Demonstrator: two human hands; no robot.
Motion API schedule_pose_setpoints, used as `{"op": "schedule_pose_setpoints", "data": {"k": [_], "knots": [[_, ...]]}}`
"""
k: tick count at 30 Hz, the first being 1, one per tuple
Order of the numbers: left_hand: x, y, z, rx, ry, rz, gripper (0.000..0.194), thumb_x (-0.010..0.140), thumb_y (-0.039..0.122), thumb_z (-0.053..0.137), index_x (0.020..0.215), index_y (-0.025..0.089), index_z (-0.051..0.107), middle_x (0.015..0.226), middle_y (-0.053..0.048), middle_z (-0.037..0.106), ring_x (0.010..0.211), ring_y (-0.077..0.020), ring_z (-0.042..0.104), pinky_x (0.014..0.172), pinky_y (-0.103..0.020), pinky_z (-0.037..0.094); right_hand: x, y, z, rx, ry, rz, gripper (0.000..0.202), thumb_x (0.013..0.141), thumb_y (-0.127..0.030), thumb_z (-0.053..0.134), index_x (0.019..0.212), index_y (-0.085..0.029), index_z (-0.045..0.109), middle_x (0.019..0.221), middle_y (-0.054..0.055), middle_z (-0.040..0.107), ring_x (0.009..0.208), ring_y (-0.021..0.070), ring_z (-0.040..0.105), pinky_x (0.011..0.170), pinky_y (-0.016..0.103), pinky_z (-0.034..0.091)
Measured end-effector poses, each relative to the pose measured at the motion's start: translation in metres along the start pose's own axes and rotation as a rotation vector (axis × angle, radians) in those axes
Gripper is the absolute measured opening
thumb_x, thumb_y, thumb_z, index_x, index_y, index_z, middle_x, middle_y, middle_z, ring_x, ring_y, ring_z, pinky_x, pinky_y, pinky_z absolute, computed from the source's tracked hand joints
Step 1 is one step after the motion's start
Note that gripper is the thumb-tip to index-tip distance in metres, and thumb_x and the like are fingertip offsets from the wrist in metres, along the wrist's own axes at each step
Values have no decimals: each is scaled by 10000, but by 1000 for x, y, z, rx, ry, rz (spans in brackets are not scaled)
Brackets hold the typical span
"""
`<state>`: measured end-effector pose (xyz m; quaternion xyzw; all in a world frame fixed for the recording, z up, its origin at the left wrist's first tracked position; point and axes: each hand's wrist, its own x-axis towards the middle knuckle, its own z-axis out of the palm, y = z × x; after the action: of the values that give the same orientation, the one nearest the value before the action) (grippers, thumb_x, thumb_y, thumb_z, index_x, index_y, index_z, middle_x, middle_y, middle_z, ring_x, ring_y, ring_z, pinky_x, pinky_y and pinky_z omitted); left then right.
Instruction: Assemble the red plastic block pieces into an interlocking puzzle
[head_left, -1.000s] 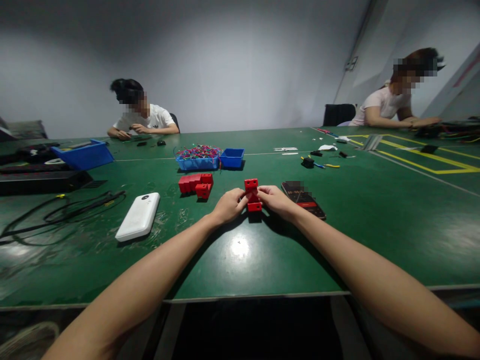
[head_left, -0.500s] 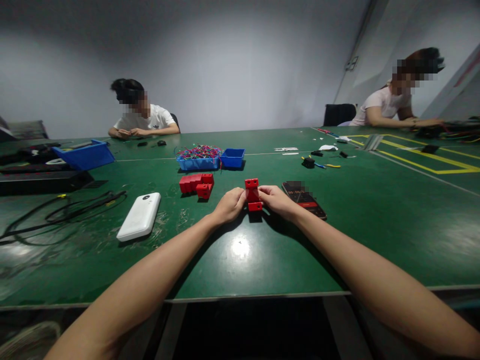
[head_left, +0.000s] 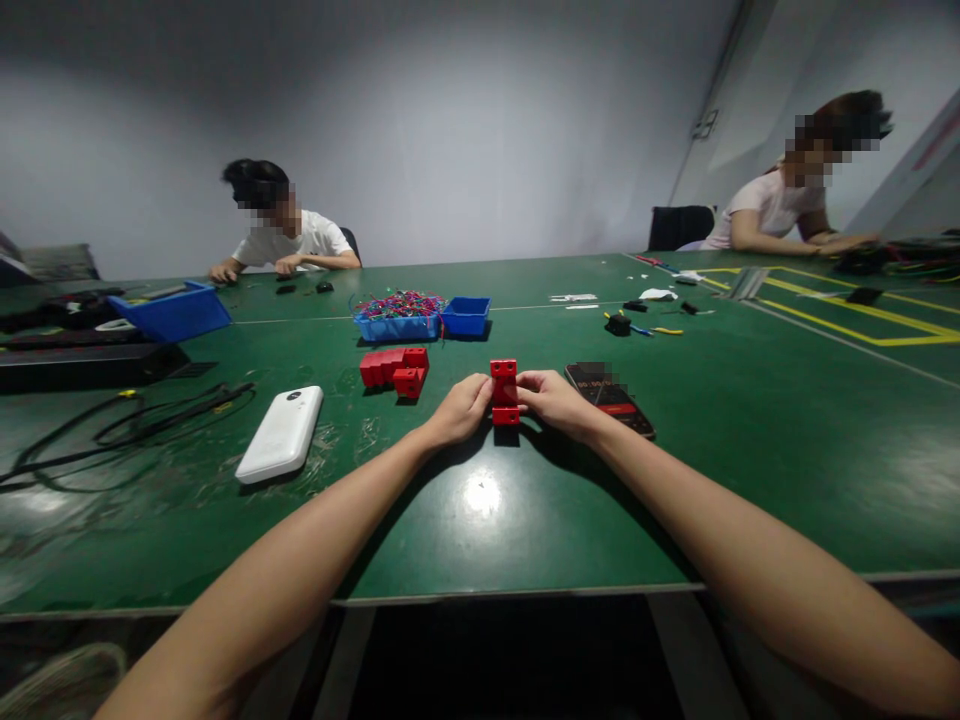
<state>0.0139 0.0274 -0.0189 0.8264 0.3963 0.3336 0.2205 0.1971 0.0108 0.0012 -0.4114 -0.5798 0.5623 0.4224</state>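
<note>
Between my two hands, a red block-like part [head_left: 505, 392] with round holes at its upper and lower ends stands over the green table. My left hand [head_left: 463, 407] pinches its left side, fingers pressed together. From the other side, my right hand [head_left: 553, 399] grips the same part with thumb and fingertips. Several more red parts [head_left: 395, 371] of a similar look sit close together, left of and beyond my left hand. A phone [head_left: 611, 400] with a lit screen showing digits lies just right of my right hand.
A white power-bank-like device [head_left: 281, 435] and black cables [head_left: 172, 420] lie to the left. Farther back are a blue tray [head_left: 397, 327] heaped with coloured wires, a second blue tray [head_left: 466, 317], and pliers [head_left: 666, 331]. Two people [head_left: 300, 235] sit across the table.
Both my hands keep their hold on the red part, which looks slightly more upright. Across the table on the left, the person's hands have moved apart.
</note>
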Motion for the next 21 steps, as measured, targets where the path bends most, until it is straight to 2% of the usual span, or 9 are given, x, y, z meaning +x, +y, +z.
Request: {"op": "schedule_pose_setpoints", "data": {"k": [4, 8, 16, 21], "knots": [[0, 0, -2, -37, -13, 3, 416, 987, 409, 274, 937, 142, 589, 932, -80, 620, 867, -180, 571, 838, -323, 467, 0, 0, 0, 5, -8, -19, 364, 570, -412, 858, 742, -142, 685, 731, 11, 695, 646, 124, 606, 695, 272, 493], [0, 0, -2, -33, -15, -6, 408, 983, 411, 282, 908, 149, 585, 901, -74, 621, 839, -179, 569, 820, -324, 468, 1, 1, 0, 4, -16, -25, 398, 559, -453, 851, 742, -139, 687, 706, 3, 695, 622, 116, 597, 649, 255, 476], [2, 0, -1, -32, -22, -21, 404, 977, 392, 285, 932, 147, 603, 943, -80, 638, 880, -185, 574, 868, -339, 463, 2, 2, 0, -26, 3, -24, 404, 558, -470, 844, 733, -142, 684, 688, 0, 692, 615, 123, 600, 646, 262, 477], [1, 1, -2, -54, -37, -4, 411, 979, 419, 283, 917, 147, 586, 910, -73, 633, 846, -178, 566, 819, -314, 466, 1, 1, 0, -12, -6, -34, 403, 553, -472, 845, 733, -151, 682, 681, -2, 687, 630, 133, 606, 673, 275, 484]]}}
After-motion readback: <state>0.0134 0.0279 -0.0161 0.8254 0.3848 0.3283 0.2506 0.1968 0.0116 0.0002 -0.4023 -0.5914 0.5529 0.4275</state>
